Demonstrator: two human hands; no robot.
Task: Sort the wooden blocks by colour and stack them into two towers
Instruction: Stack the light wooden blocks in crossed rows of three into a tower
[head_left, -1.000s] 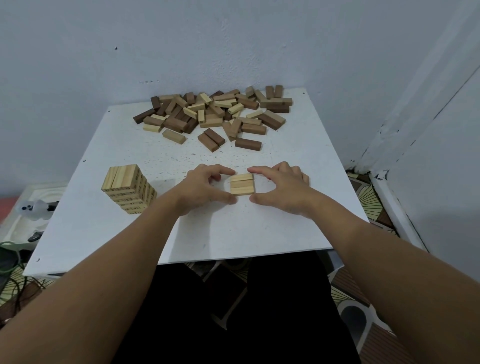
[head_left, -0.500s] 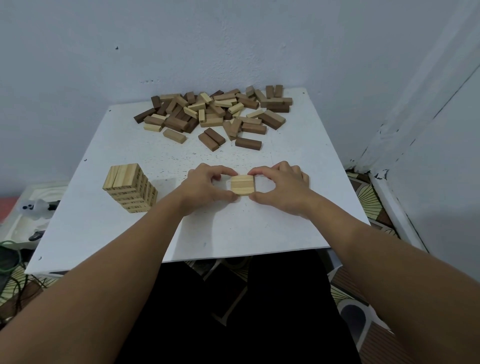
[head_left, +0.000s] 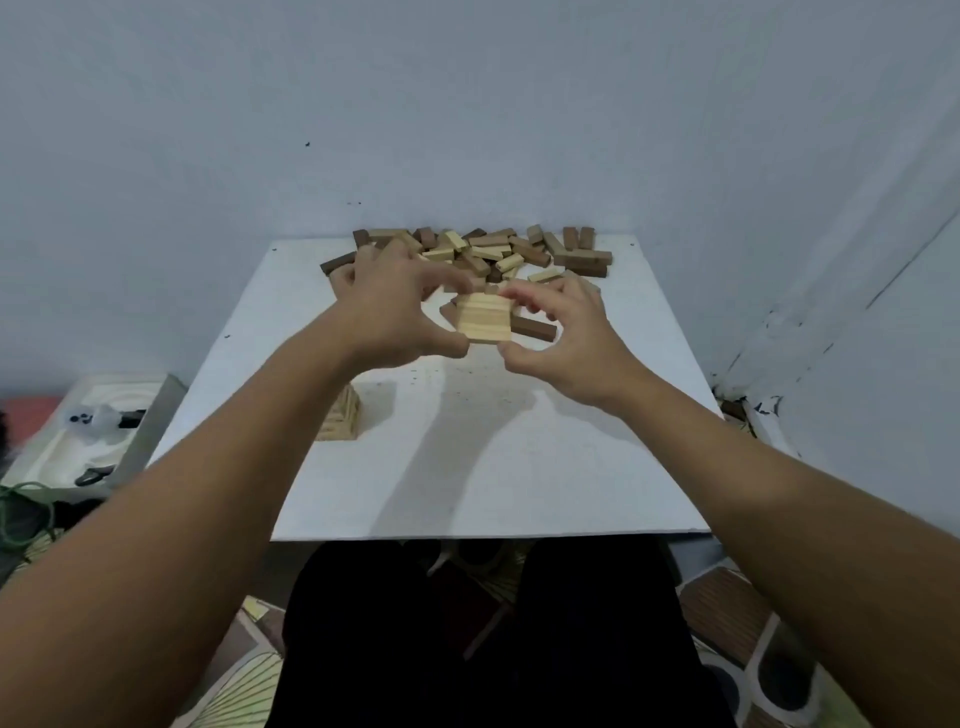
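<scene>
Item 1: set of pale blocks (head_left: 483, 323), three side by side as one flat layer, lifted clear of the bench, over its middle toward the far pile. Left hand (head_left: 395, 317) grips its left side, thumb at the near corner, fingers curled round the far edge. Right hand (head_left: 566, 332) pinches its right side betw. thumb and forefinger. Both hands closed on the set, neither free.

Item 2: pale tower (head_left: 344, 415), several layers, all light wood, standing on the bench's left half; mostly hidden behind the left forearm, so top layer and height can't be read. Judged to be where the held layer is headed.

Item 3: loose pile (head_left: 488, 252) at the bench's far edge by the wall. Dark and pale blocks mixed, many lying across each other. One dark block (head_left: 532, 327) lies apart from the pile, just beyond the right hand.

Item 4: bench (head_left: 519, 467), white top, speckled w/ dark flecks.

Item 5: floor, left of bench: white tray (head_left: 78, 447) w/ small oddments, green cord (head_left: 26, 512) beside it. Patterned floor mat (head_left: 727, 613) below.

Progress, est.: pale tower part built; dark tower not begun, none visible. Large share of blocks unsorted. Early to middle of the job.
</scene>
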